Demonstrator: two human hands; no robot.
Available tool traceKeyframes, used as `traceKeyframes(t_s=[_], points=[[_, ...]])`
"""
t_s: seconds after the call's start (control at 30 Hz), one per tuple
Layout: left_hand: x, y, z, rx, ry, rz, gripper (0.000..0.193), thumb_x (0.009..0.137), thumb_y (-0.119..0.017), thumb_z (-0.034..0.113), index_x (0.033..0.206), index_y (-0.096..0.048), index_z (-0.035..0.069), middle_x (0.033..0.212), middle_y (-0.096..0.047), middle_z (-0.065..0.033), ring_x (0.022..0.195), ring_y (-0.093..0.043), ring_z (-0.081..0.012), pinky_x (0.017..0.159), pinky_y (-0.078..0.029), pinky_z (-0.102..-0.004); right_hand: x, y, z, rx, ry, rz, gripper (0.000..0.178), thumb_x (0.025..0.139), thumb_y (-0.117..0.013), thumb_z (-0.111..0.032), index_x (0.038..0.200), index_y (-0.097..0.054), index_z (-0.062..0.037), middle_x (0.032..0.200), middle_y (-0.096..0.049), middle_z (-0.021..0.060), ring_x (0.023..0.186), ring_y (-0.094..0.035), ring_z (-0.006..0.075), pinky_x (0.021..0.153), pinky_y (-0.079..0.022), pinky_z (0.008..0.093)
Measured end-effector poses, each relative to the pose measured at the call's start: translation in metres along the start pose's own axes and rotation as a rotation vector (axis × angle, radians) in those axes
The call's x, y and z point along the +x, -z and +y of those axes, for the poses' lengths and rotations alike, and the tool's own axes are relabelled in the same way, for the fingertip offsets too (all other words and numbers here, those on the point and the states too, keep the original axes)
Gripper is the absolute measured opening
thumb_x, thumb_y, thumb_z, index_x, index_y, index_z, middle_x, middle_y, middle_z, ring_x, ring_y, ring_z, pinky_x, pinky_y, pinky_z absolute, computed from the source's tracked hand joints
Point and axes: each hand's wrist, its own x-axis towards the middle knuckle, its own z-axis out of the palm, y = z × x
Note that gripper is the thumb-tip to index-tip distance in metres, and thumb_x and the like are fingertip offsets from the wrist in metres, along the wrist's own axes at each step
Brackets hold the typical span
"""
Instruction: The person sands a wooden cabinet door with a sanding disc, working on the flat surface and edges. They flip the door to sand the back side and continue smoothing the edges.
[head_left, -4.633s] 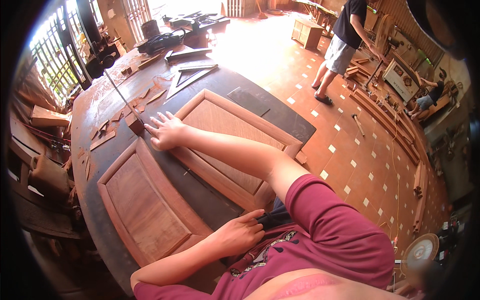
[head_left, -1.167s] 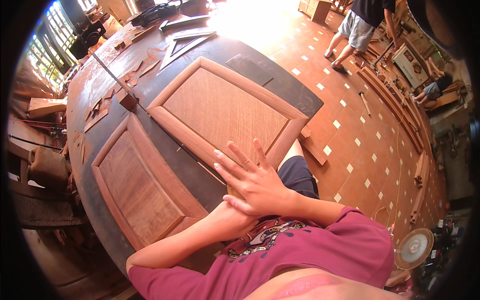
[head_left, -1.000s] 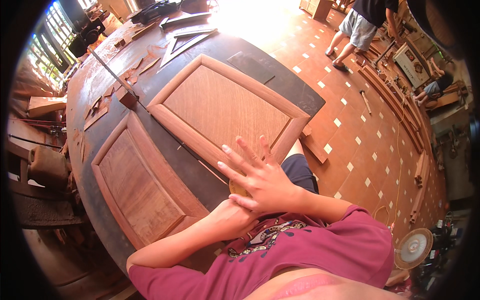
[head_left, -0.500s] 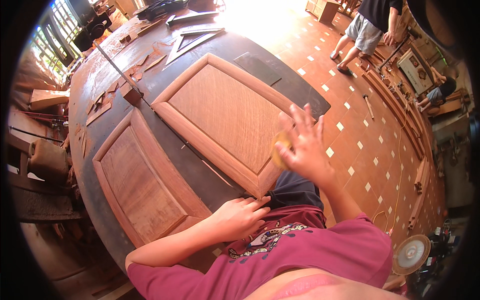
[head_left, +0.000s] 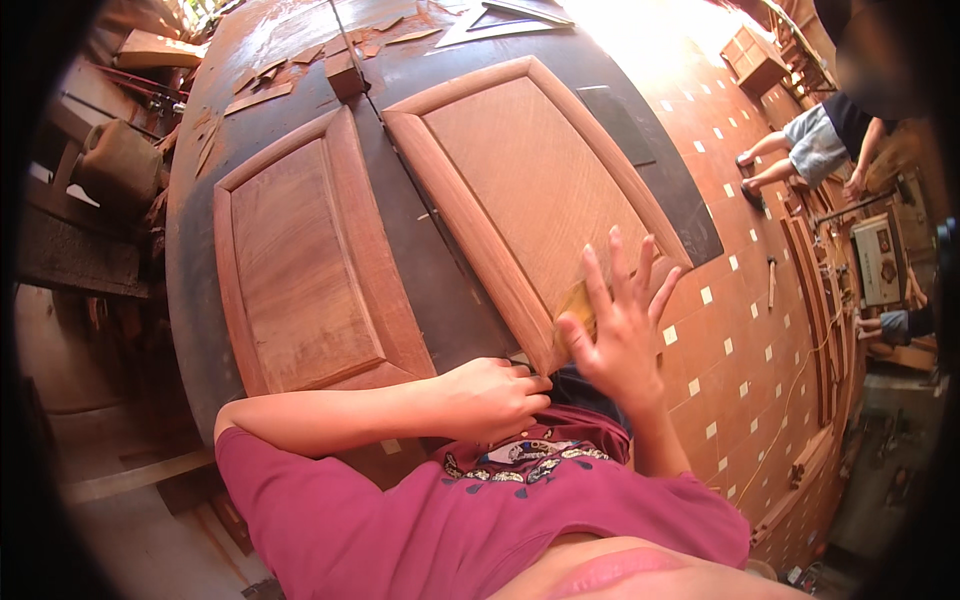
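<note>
A framed wooden door panel [head_left: 520,160] lies on the dark worktable [head_left: 430,270], its near corner at my waist. My right hand [head_left: 622,315] is over the panel's near end, fingers stretched and spread. Between that palm and the wood is a yellowish pad [head_left: 577,303], mostly covered, like a sanding pad. My left hand [head_left: 497,398] is at the near corner with curled fingers, the fingertips against the panel; their exact grip is partly hidden. To the left lies a second framed wooden panel [head_left: 300,260], with my left forearm across its near end.
A wood block [head_left: 344,75] with a long bar, wood scraps [head_left: 262,98] and a white triangular frame [head_left: 505,22] are on the table's far part. Right of the table, on the tiled floor, are a hammer [head_left: 771,282], long boards [head_left: 815,310] and another person [head_left: 825,140].
The whole view has turned, so table and panels appear shifted. My right hand and the pad have slid along the near rail toward the panel's near corner. My left hand stays there.
</note>
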Motion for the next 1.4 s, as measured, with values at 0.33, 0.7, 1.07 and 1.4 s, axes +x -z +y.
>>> traceKeyframes(t_s=[0.33,0.7,1.07,1.4], points=[[0.002,-0.003,-0.004,0.064,-0.038,-0.055,0.024,0.093,-0.069,0.026,0.103,-0.065,0.004,0.11,-0.068,-0.012,0.098,-0.069,-0.0301,0.084,-0.057,-0.0438,0.031,-0.018,0.126,-0.089,-0.399,0.095,0.063,0.107,-0.049,-0.051,0.164,-0.04,-0.0242,0.174,-0.026,0.0113,0.164,-0.007,0.0379,0.121,0.004,0.0751],[-0.001,-0.011,-0.008,0.079,-0.131,0.185,0.02,0.084,-0.067,0.023,0.084,-0.069,0.003,0.087,-0.07,-0.0126,0.09,-0.071,-0.0313,0.081,-0.057,-0.0459,0.004,0.004,-0.043,0.067,0.191,-0.111,0.069,0.096,-0.063,-0.057,0.154,-0.056,-0.0202,0.174,-0.029,0.0103,0.164,-0.009,0.0385,0.122,0.006,0.0747],[-0.004,-0.009,-0.006,0.112,-0.106,0.09,0.017,0.082,-0.069,0.021,0.084,-0.066,0.004,0.082,-0.066,-0.0084,0.085,-0.069,-0.0286,0.078,-0.056,-0.0425,0.029,-0.005,0.08,-0.001,-0.309,-0.011,0.066,0.104,-0.055,-0.048,0.162,-0.043,-0.0184,0.173,-0.028,0.0124,0.163,-0.012,0.0355,0.128,-0.002,0.064],[-0.004,-0.009,-0.005,0.123,-0.094,0.085,0.017,0.082,-0.07,0.022,0.082,-0.067,0.005,0.083,-0.069,-0.0085,0.085,-0.07,-0.0274,0.079,-0.055,-0.0421,0.017,-0.002,0.009,0.052,0.032,-0.024,0.059,0.107,-0.045,-0.027,0.158,-0.042,0.003,0.17,-0.033,0.0199,0.16,-0.025,0.0349,0.129,-0.014,0.0541]])
